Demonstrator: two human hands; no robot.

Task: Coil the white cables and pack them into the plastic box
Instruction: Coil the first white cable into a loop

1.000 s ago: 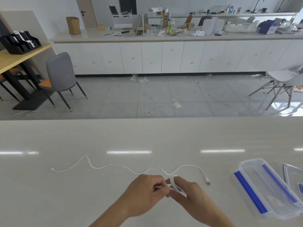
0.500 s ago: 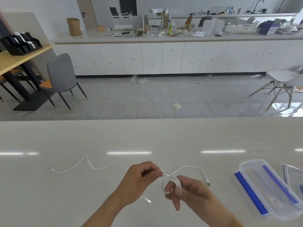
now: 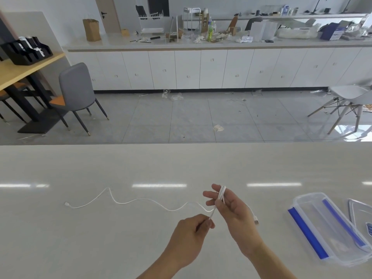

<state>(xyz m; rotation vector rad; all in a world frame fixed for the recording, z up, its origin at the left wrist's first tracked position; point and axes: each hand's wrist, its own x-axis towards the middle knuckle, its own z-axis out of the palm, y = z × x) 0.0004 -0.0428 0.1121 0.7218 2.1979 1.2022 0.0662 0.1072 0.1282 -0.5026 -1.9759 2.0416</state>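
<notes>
A thin white cable (image 3: 128, 202) snakes across the pale table from a small plug at the left toward my hands. My right hand (image 3: 231, 210) is raised above the table with a small coil of the cable looped over its fingers. My left hand (image 3: 191, 234), lower and to the left, pinches the cable strand just below that coil. A USB plug (image 3: 256, 220) lies on the table behind my right wrist. The clear plastic box (image 3: 330, 228) with blue clip flaps stands open at the right.
The box's clear lid (image 3: 362, 216) lies at the far right edge. Beyond the table's far edge are a tiled floor, a grey chair (image 3: 76, 93), a white chair (image 3: 350, 101) and a long cluttered counter.
My right hand has lifted and turned, and the loop now wraps its fingers. My left hand has dropped lower and pinches the strand. The loose cable has been drawn rightward.
</notes>
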